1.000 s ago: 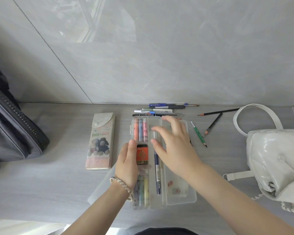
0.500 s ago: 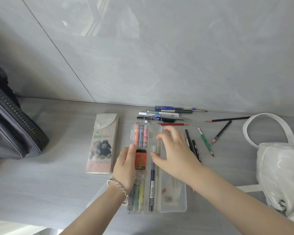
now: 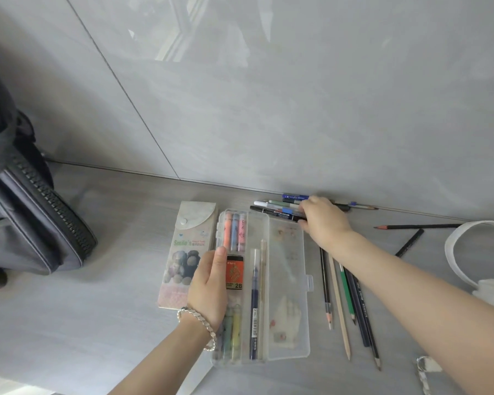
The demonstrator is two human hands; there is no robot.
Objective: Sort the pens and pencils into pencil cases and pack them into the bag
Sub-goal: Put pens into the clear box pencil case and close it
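Note:
A clear plastic pencil case (image 3: 287,260) lies open in the middle of the grey tabletop, with highlighters, a 2B lead box (image 3: 235,272) and a blue pen (image 3: 254,303) inside. My left hand (image 3: 208,286) holds its left edge, thumb on top. My right hand (image 3: 324,220) reaches to the row of pens (image 3: 277,208) along the wall, and its fingers curl over the end of a black pen (image 3: 277,213). Several pencils (image 3: 347,303) lie right of the case, partly under my right forearm.
A flap pencil case printed "Smile's" (image 3: 187,252) lies left of the clear one. A dark grey zipped bag (image 3: 35,223) stands at the far left, a white handbag (image 3: 479,252) at the right edge. Two black pencils (image 3: 417,226) lie near its strap.
My right hand has left the clear case and moved back and right onto the pens by the wall. My left hand stays on the case's left edge.

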